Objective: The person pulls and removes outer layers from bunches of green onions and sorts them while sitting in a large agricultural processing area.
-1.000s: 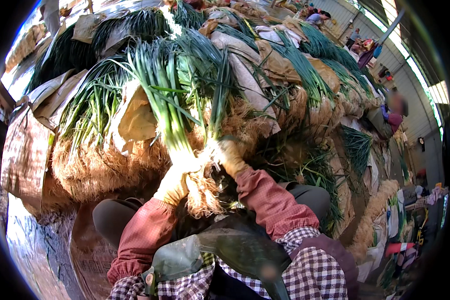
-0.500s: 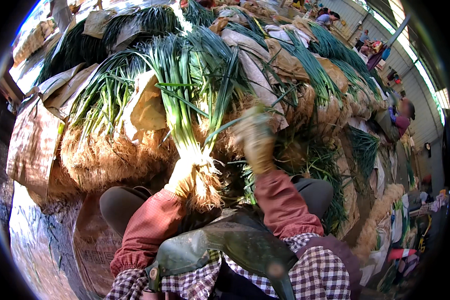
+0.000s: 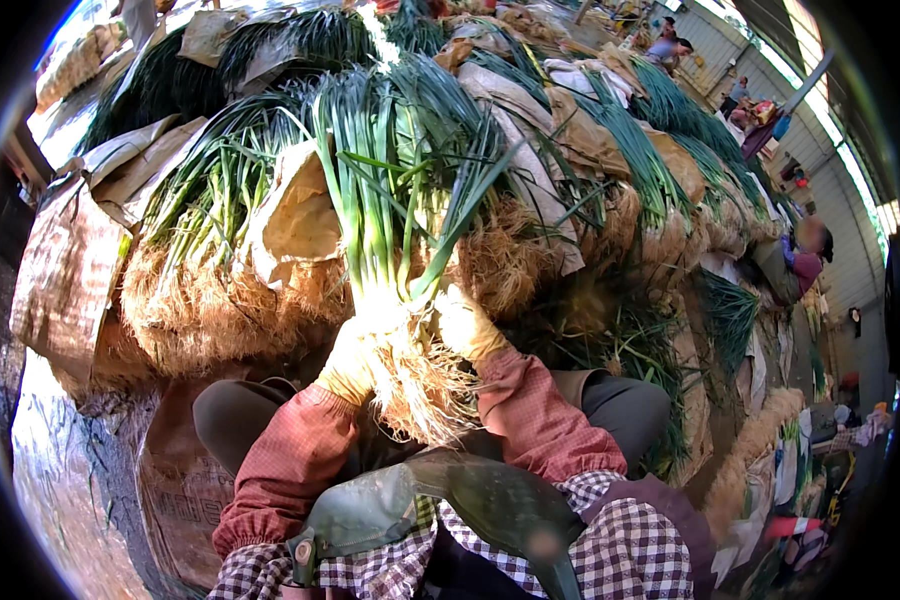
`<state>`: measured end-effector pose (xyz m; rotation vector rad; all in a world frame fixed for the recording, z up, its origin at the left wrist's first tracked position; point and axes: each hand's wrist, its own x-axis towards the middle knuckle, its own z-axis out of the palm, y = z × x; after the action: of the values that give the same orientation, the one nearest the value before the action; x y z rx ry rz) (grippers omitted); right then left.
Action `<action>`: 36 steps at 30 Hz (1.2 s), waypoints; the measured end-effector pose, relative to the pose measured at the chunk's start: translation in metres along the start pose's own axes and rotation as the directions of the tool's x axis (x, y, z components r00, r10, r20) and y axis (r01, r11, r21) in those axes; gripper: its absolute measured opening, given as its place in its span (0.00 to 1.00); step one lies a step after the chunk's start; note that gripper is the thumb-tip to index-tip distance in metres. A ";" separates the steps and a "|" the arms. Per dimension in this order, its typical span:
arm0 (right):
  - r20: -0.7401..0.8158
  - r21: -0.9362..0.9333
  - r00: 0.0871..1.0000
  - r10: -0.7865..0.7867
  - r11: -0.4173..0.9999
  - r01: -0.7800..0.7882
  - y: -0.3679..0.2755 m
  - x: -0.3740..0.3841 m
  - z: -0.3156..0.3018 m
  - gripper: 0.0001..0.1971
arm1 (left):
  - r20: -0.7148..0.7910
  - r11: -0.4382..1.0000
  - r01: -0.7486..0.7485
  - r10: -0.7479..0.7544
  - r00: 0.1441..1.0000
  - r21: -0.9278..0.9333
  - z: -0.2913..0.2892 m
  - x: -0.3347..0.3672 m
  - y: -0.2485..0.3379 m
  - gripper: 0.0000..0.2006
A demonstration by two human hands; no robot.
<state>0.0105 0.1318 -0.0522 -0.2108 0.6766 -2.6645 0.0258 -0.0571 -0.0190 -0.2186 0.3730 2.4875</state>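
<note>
A bunch of green onions (image 3: 378, 270) stands upright in front of me, its long leaves leaning over the pile behind and its tan, stringy roots (image 3: 425, 390) hanging toward my lap. My left hand (image 3: 348, 365), in a pale yellow glove, is closed round the left side of the bunch, just above the roots. On the other side, my right hand (image 3: 467, 325), gloved alike, is closed at the base of the stalks. Its fingertips are partly hidden among the onions.
More green onions (image 3: 205, 210) lie stacked roots-outward before me, with brown sheets (image 3: 298, 215) among them. Loose green leaves (image 3: 610, 340) lie beside my right knee. A co-worker (image 3: 803, 258) sits at the far right, and other people are farther back.
My right hand, blurred and raised to the right of the bunch before, has come down and left onto the base of the stalks. My left hand keeps its hold.
</note>
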 end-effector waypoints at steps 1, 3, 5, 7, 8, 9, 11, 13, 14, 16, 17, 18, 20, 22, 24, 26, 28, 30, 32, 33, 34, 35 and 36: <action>-0.017 0.043 1.000 -0.015 0.999 0.016 0.005 -0.004 -0.008 0.15 | 0.006 0.999 0.007 -0.007 1.000 0.034 -0.004 0.001 0.000 0.12; -0.157 -0.026 0.986 -0.063 0.998 0.059 0.017 -0.010 0.001 0.13 | 0.006 0.995 0.010 -0.011 1.000 0.103 -0.014 0.000 0.004 0.10; -0.284 -0.221 0.950 -0.130 0.973 0.067 0.020 -0.016 0.010 0.12 | -0.030 0.996 0.002 0.001 1.000 0.091 -0.003 0.000 -0.001 0.07; -0.286 -0.347 0.950 -0.128 0.938 0.022 0.024 -0.014 0.014 0.10 | -0.073 0.995 -0.013 0.021 0.997 0.102 0.000 0.003 -0.004 0.06; -0.288 -0.406 0.949 -0.126 0.914 -0.002 0.026 -0.013 0.015 0.09 | -0.068 0.993 -0.013 0.021 0.997 0.120 0.000 0.003 -0.004 0.06; -0.290 -0.463 0.949 -0.124 0.886 -0.026 0.026 -0.013 0.017 0.08 | -0.064 0.990 -0.012 0.021 0.998 0.138 0.001 0.002 -0.004 0.06; -0.307 -0.492 0.949 0.075 0.841 -0.226 0.005 -0.019 0.026 0.09 | -0.049 0.990 -0.014 0.021 0.999 0.137 -0.002 0.000 -0.003 0.06; -0.274 -0.594 0.958 0.082 0.769 -0.235 0.014 -0.013 0.023 0.11 | -0.027 0.993 -0.005 0.009 1.000 0.115 -0.010 0.000 -0.003 0.07; -0.244 -0.508 0.960 0.137 0.825 -0.248 0.026 -0.014 0.000 0.11 | -0.018 0.999 -0.032 0.032 0.999 0.020 -0.026 0.007 -0.005 0.08; -0.232 -0.458 0.963 0.136 0.858 -0.232 0.034 -0.030 -0.078 0.12 | -0.008 0.994 0.024 -0.023 1.000 0.110 -0.004 0.009 -0.008 0.08; -0.245 -0.499 0.965 0.091 0.842 -0.206 0.030 -0.042 -0.115 0.13 | 0.004 0.986 0.051 -0.053 0.999 0.156 0.007 0.013 -0.011 0.08; -0.254 -0.543 0.966 0.042 0.820 -0.178 0.024 -0.056 -0.148 0.14 | -0.015 0.995 0.054 -0.053 0.998 0.088 0.007 0.025 -0.020 0.08; -0.380 -0.352 0.925 0.007 0.924 -0.152 0.023 -0.018 -0.051 0.15 | -0.014 0.978 -0.077 0.081 0.997 0.192 -0.014 0.001 0.006 0.09; -0.224 -0.521 0.970 -0.093 0.853 -0.038 -0.007 -0.016 0.016 0.16 | 0.091 0.963 -0.071 0.049 0.995 0.258 -0.010 -0.006 0.009 0.09; -0.217 -0.266 0.976 0.020 0.961 -0.079 -0.018 -0.020 0.032 0.14 | 0.065 0.947 -0.021 0.000 0.998 0.322 0.008 -0.008 0.004 0.11; -0.109 -0.390 0.994 0.031 0.918 -0.071 -0.001 -0.017 0.026 0.14 | 0.017 0.939 -0.029 0.025 1.000 0.342 0.029 -0.010 -0.001 0.13; -0.072 -0.615 0.982 -0.177 0.783 0.096 0.025 -0.010 0.010 0.13 | -0.018 0.945 -0.019 0.026 0.999 0.327 0.026 -0.004 0.001 0.15; -0.056 -0.784 0.954 -0.294 0.605 0.140 0.030 -0.013 0.003 0.13 | -0.092 0.914 -0.046 0.090 0.992 0.402 0.014 -0.001 0.001 0.17; 0.065 -0.955 0.925 -0.374 0.245 0.166 0.041 -0.015 -0.010 0.16 | -0.102 0.924 0.030 0.010 0.995 0.382 0.011 0.001 -0.007 0.17; -0.046 -0.933 0.944 -0.326 0.351 0.075 0.046 -0.013 0.010 0.13 | -0.122 0.934 0.058 -0.016 0.992 0.352 0.001 0.001 0.001 0.17; 0.071 -0.994 0.927 -0.368 0.052 0.097 0.044 -0.014 0.017 0.12 | -0.149 0.937 0.096 -0.047 0.988 0.337 0.012 -0.005 0.001 0.17; 0.195 -0.962 0.909 -0.368 -0.252 0.105 0.041 -0.015 0.024 0.10 | -0.146 0.917 -0.026 0.091 0.985 0.398 0.011 -0.002 -0.004 0.15; 0.194 -0.905 0.949 -0.250 -0.418 0.075 0.033 -0.020 0.036 0.10 | -0.134 0.913 -0.013 0.074 0.988 0.407 0.007 -0.002 -0.002 0.14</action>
<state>0.0473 0.0979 -0.0381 -0.6275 3.1040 -1.1627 0.0287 -0.0542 -0.0120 -0.2238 0.9530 2.3761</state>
